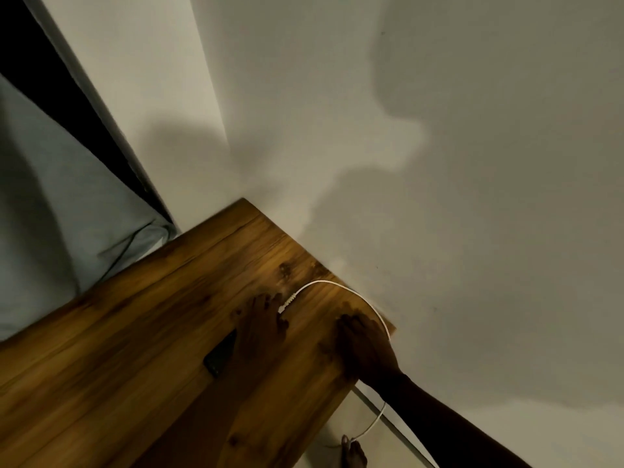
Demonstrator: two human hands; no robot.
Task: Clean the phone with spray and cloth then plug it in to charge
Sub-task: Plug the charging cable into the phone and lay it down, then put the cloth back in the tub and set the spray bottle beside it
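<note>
The white wall (439,163) fills most of my view. The brown wooden table (135,332) is pushed right up against it. A pale bed sheet (33,231) lies past the tabletop's left edge.

Both hands are on the tabletop near its far right corner, and they are apart. My left hand (260,329) lies on the dark phone (219,358) with its fingers spread out flat. I think it is there to keep the phone from sliding. My right hand (363,346) lies flat by the right edge, next to the white cord (324,282). It may be holding the cord in place.

The cord bends along the back edge and drops off the right edge. Its plug end is at my left fingertips. I cannot tell if it is in the phone yet.

I see no spray or cloth.
</note>
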